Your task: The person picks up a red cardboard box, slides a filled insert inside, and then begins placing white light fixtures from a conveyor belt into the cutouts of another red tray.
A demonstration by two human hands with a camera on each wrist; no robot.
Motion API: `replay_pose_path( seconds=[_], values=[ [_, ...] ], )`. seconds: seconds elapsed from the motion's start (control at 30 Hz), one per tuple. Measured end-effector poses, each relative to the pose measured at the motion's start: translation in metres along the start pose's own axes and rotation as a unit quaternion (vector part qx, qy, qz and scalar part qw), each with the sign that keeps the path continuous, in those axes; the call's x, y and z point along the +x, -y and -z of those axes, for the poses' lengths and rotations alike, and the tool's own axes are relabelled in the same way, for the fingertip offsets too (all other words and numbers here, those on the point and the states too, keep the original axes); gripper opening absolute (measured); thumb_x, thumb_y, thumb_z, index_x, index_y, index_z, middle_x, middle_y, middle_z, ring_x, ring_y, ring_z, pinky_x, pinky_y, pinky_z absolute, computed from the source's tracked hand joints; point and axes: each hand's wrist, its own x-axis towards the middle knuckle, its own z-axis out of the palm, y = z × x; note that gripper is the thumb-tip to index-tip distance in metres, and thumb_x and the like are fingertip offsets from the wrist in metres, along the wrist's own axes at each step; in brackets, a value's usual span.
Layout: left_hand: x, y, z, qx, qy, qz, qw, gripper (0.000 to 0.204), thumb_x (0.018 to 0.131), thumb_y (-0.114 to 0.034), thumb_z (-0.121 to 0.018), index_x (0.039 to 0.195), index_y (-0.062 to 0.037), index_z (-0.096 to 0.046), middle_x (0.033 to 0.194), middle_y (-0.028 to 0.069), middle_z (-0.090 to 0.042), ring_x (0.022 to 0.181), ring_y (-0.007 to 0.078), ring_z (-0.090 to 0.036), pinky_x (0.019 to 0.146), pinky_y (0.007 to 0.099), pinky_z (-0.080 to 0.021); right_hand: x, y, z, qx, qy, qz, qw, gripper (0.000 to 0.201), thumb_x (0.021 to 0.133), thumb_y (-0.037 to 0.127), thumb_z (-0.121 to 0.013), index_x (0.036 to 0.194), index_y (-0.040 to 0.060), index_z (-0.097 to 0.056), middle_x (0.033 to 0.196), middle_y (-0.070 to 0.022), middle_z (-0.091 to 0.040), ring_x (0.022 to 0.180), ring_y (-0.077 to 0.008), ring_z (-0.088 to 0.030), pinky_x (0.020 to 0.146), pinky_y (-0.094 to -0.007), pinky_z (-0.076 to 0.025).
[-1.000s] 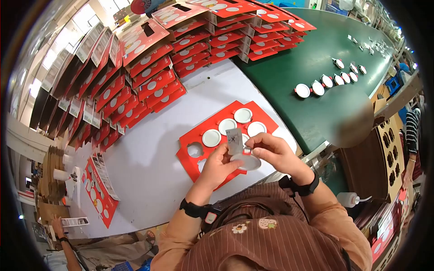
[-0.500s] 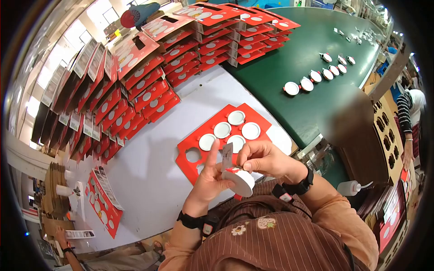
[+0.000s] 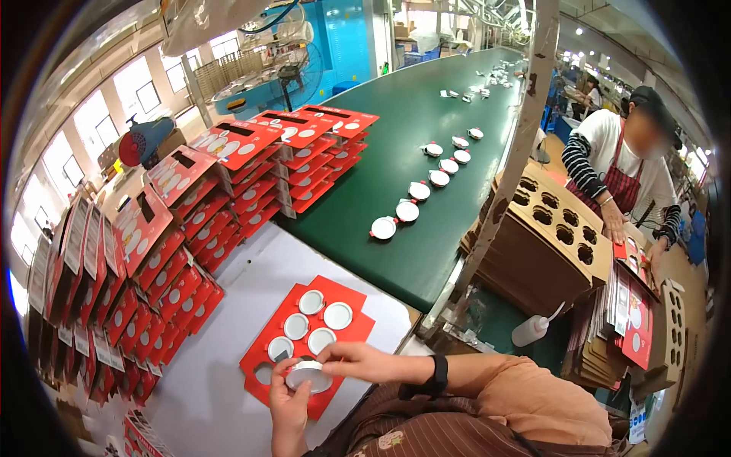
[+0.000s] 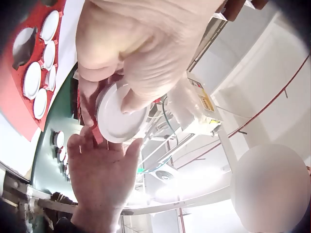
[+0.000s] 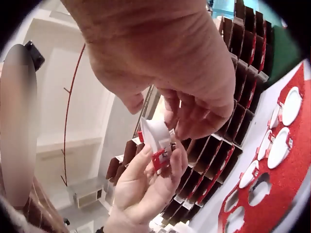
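Observation:
My left hand (image 3: 289, 411) holds a round white piece (image 3: 308, 376) with the thumb on its face and fingers behind. Red clips and a small metal clasp show at the rim of this piece (image 5: 155, 134) in the right wrist view. Bent fingers of my right hand (image 3: 362, 362) touch the rim beside the clasp, the thumb apart from them. A small grey tag (image 3: 282, 356) stands by my left fingers. Just beyond both hands lies a red card (image 3: 356, 326), with several white round pieces (image 3: 338, 315) set in it and a bare hole at its left.
Stacked red cartons (image 3: 183, 228) rise at the left and back. Several white pieces (image 3: 383, 228) stand in rows on the green table (image 3: 343, 221). At the right are brown cardboard inserts (image 3: 533, 244), a white bottle (image 3: 530, 330) and another person (image 3: 620, 152) handling cards.
The head view has turned up and right, showing more of the green table and the other person. My right fingers have shifted along the white piece, and the tag no longer stands upright between the hands.

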Motion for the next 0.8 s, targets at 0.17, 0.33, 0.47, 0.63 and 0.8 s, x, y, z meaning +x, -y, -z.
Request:
replay_pose_path(
  seconds=[0.17,0.33,0.47,0.63,0.8],
  values=[
    [0.002,0.002,0.005,0.101,0.042,-0.007,0.994,0.046,0.077,0.009,-0.062,0.118,-0.0052,-0.048,0.106,0.0069,-0.056,0.097,0.0159,-0.058,0.084,0.0297,-0.049,-0.009,0.003,-0.009,-0.270,-0.048,0.078,0.958,0.031,0.084,0.022,-0.067,0.101,-0.0012,-0.056,0.088,-0.0138,-0.060,0.081,-0.0228,-0.061,0.069,-0.0337,-0.049],
    [0.006,0.014,0.022,0.141,0.065,-0.020,0.988,0.043,0.077,0.005,-0.066,0.115,-0.0057,-0.050,0.104,0.0080,-0.056,0.089,0.0169,-0.061,0.072,0.0297,-0.054,-0.008,0.007,-0.008,-0.163,-0.021,0.043,0.986,0.027,0.084,0.018,-0.065,0.101,-0.0013,-0.056,0.087,-0.0142,-0.059,0.077,-0.0230,-0.059,0.067,-0.0344,-0.048],
    [0.000,0.022,0.028,0.119,0.078,-0.043,0.989,0.042,0.082,-0.002,-0.066,0.118,-0.0065,-0.046,0.102,0.0109,-0.057,0.077,0.0201,-0.063,0.054,0.0292,-0.055,-0.005,0.008,-0.009,-0.171,0.006,0.030,0.985,0.026,0.087,0.017,-0.064,0.102,-0.0015,-0.054,0.080,-0.0102,-0.056,0.071,-0.0170,-0.057,0.063,-0.0290,-0.047],
    [0.002,0.041,0.027,0.019,0.046,-0.024,0.998,0.048,0.089,-0.009,-0.059,0.128,-0.0098,-0.031,0.100,0.0172,-0.057,0.063,0.0227,-0.062,0.045,0.0306,-0.053,0.002,0.001,-0.013,-0.170,-0.009,0.005,0.985,0.027,0.088,0.018,-0.062,0.103,-0.0023,-0.055,0.082,-0.0131,-0.060,0.071,-0.0178,-0.061,0.063,-0.0310,-0.048],
    [-0.009,0.027,0.021,0.016,-0.001,0.078,0.997,0.057,0.089,-0.006,-0.058,0.135,-0.0098,-0.026,0.110,0.0154,-0.053,0.066,0.0224,-0.063,0.047,0.0301,-0.055,0.010,-0.008,0.003,-0.243,-0.058,-0.028,0.968,0.030,0.086,0.026,-0.060,0.096,-0.0017,-0.061,0.081,-0.0195,-0.063,0.075,-0.0331,-0.062,0.068,-0.0394,-0.049]
  ],
)
